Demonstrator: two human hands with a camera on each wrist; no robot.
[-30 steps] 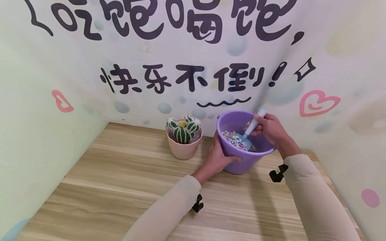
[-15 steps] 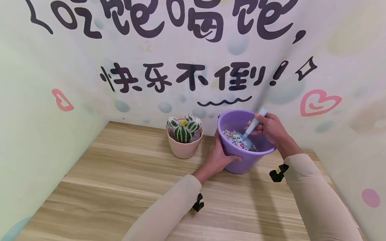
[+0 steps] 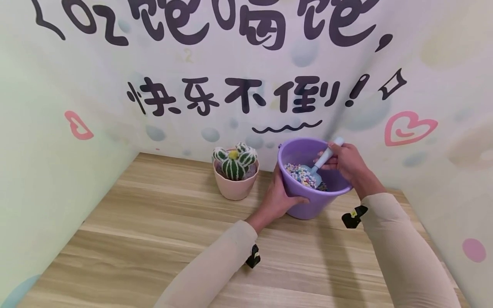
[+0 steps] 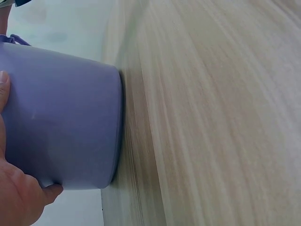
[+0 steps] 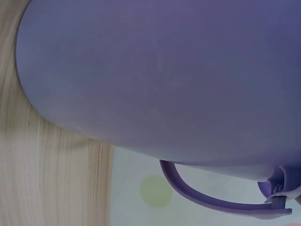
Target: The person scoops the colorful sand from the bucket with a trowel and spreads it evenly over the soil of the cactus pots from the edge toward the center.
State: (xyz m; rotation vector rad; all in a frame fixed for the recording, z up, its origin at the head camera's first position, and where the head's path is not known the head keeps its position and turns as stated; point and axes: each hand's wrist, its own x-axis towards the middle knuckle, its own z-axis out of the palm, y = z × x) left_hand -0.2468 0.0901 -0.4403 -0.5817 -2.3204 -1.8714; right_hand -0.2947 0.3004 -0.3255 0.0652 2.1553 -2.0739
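Note:
A purple bucket stands on the table, its mouth facing up and toward the camera, with small multicoloured pellets inside. My left hand grips its left side, thumb across the front; in the left wrist view the fingers lie on the bucket wall. My right hand holds the light blue handle of a scoop over the bucket's right rim. The scoop's blade rests among the pellets. The right wrist view shows the bucket's outer wall and its purple handle, not the hand's grip.
A pink pot with a green and white cactus stands left of the bucket on the wooden table. Close behind is a wall cloth printed with dark characters. Pale side walls flank the table.
The scoop and right hand have shifted very slightly up and right over the pellets. The left hand keeps its hold on the bucket. The whole head view has moved a little.

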